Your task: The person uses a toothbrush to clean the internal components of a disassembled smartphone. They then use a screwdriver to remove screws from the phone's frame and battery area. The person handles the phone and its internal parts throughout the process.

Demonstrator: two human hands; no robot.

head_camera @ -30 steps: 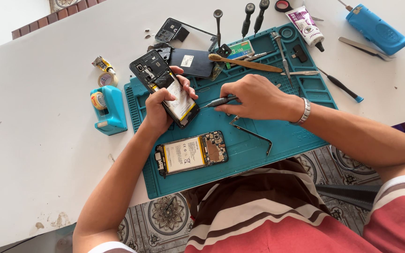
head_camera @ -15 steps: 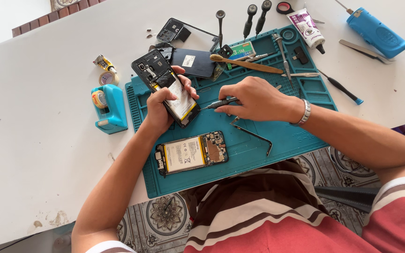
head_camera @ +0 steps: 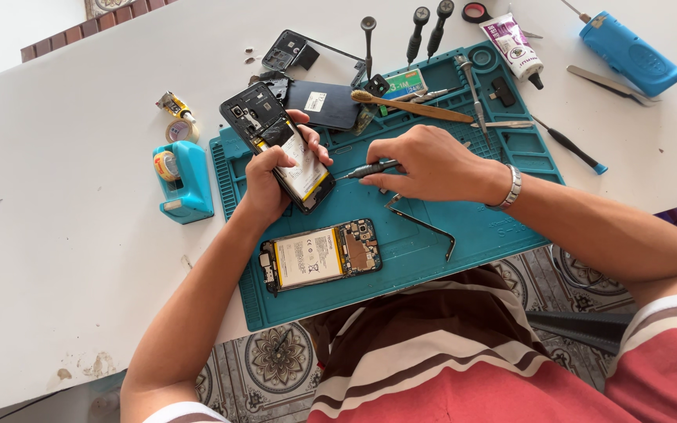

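Observation:
My left hand [head_camera: 269,174] grips an opened black phone [head_camera: 279,146] with its back off and a white battery showing, tilted above the teal work mat [head_camera: 425,235]. My right hand [head_camera: 425,163] holds a small screwdriver [head_camera: 368,170] whose tip points left at the phone's lower edge. A silver bracelet sits on my right wrist. A second opened phone [head_camera: 319,255] with a white battery lies flat on the mat below my hands. Bent metal tweezers [head_camera: 421,225] lie on the mat just under my right hand.
A blue tape dispenser [head_camera: 182,180] stands left of the mat. Behind the mat lie a dark back cover [head_camera: 321,104], a phone frame [head_camera: 295,51], several screwdrivers [head_camera: 417,31], a brush [head_camera: 409,106], a glue tube [head_camera: 515,47] and a blue tool [head_camera: 632,53]. The table's front edge is near my torso.
My right hand with the screwdriver has shifted slightly, keeping the tip at the held phone. The left hand and phone stay almost still.

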